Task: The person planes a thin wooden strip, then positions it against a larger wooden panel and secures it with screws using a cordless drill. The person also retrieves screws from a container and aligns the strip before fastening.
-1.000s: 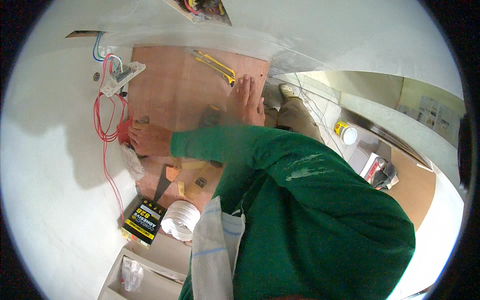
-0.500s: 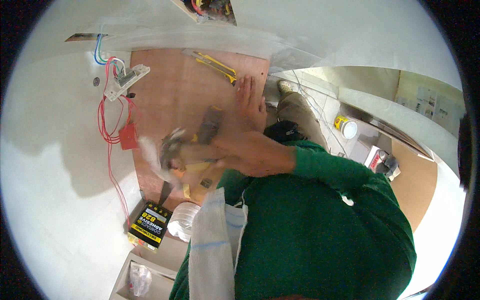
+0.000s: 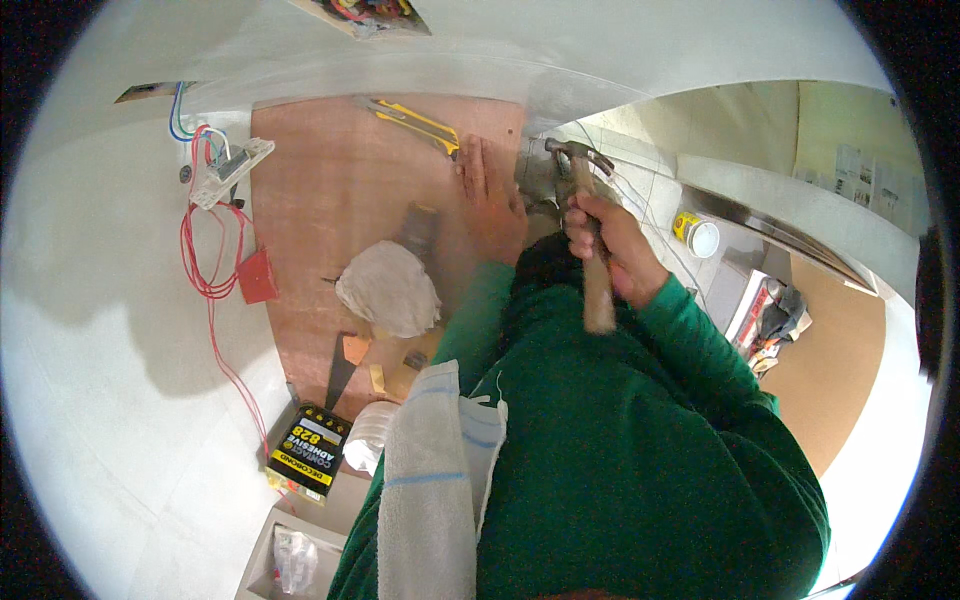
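My left hand [image 3: 492, 210] lies flat on a reddish-brown wooden board [image 3: 310, 180], fingers stretched toward the far edge. Just beyond its fingertips rests a yellow utility knife [image 3: 418, 128] on the board. My right hand [image 3: 618, 248], off the board's right side, is wrapped round the wooden handle of a claw hammer [image 3: 597, 290], its metal head pointing up and away. A bunched off-white cloth [image 3: 388, 288] sits on the board left of my left hand, beside a dark block [image 3: 420, 228]. Nearer me lies a dark blade with an orange part [image 3: 341, 370].
Red wires [image 3: 206, 270] and a white socket fitting [image 3: 232, 172] hang by the left wall. A black-and-yellow adhesive tin [image 3: 308, 452] stands near a white round container [image 3: 368, 436]. Another tin [image 3: 697, 234] stands on the right. A wall opening [image 3: 370, 14] shows wires.
My right hand has swung from the left of the board to its right side with the hammer. The cloth now lies still and in plain view. My left hand stays on the board.
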Available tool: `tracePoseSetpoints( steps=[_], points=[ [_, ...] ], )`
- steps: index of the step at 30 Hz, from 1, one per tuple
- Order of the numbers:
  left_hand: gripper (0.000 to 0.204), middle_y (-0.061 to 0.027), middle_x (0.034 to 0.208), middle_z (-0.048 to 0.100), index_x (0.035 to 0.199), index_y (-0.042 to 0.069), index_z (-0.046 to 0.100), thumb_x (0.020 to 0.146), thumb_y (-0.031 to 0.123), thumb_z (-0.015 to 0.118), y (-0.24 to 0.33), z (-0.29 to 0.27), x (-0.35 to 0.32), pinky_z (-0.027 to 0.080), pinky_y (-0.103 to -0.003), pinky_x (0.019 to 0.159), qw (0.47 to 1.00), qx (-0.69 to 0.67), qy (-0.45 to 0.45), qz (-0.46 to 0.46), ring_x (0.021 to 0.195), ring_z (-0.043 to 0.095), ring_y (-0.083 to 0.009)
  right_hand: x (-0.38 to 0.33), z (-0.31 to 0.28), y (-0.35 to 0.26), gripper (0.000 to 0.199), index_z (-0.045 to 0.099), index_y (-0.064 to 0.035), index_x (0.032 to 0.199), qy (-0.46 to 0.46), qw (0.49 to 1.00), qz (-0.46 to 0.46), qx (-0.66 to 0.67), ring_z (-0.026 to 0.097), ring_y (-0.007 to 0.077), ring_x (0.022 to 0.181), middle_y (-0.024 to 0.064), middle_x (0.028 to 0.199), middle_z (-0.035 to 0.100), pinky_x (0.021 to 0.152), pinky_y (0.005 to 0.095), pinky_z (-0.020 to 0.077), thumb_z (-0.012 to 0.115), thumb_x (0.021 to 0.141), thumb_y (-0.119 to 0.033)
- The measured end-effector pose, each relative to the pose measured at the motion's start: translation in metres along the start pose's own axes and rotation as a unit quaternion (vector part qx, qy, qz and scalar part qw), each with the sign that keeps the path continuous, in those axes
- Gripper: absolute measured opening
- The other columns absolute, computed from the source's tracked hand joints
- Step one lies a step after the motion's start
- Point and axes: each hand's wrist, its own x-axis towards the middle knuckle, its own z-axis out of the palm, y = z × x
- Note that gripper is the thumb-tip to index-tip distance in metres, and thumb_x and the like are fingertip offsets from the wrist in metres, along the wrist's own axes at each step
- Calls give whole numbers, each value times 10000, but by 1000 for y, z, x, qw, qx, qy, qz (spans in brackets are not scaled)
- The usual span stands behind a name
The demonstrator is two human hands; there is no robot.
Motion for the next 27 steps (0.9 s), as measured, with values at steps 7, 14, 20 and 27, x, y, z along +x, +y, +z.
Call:
tracePoseSetpoints(
  steps=[7, 14, 20, 27],
  points=[
    [821, -262, 1825, 290, 1712, -55, 354, 987, 147, 681, -4, 4, 0, 192, -580, 1402, 999, 27, 8, 25, 1705, 253, -443, 25, 27, 31, 179, 587, -98, 1093, 75, 987, -141, 4, 528, 140, 662, 6, 856, 578, 572, 334, 472, 565, 1181, -252],
    [857, -237, 1834, 274, 1724, -42, 316, 972, 124, 693, -8, 9, 1, 195, -560, 1405, 999, 27, 16, 39, 1709, 242, -437, 39, 56, 35, 216, 487, -109, 1099, 73, 988, -137, -4, 547, 185, 557, 36, 816, 577, 468, 386, 489, 585, 1181, -283],
    [862, -242, 1834, 269, 1723, -45, 314, 969, 120, 697, -7, 9, -1, 184, -554, 1409, 1000, 21, 4, 23, 1714, 224, -441, 34, 54, 35, 213, 528, -114, 1050, 75, 987, -144, -5, 537, 153, 597, 21, 841, 559, 512, 362, 477, 597, 1166, -279],
    [835, -245, 1828, 282, 1712, -60, 338, 969, 92, 689, -9, 12, 1, 185, -565, 1408, 999, 27, 11, 45, 1712, 226, -445, 46, 44, 27, 182, 512, -118, 1077, 16, 994, -106, -16, 542, 178, 551, 29, 795, 553, 463, 383, 472, 571, 1170, -263]
  ],
)
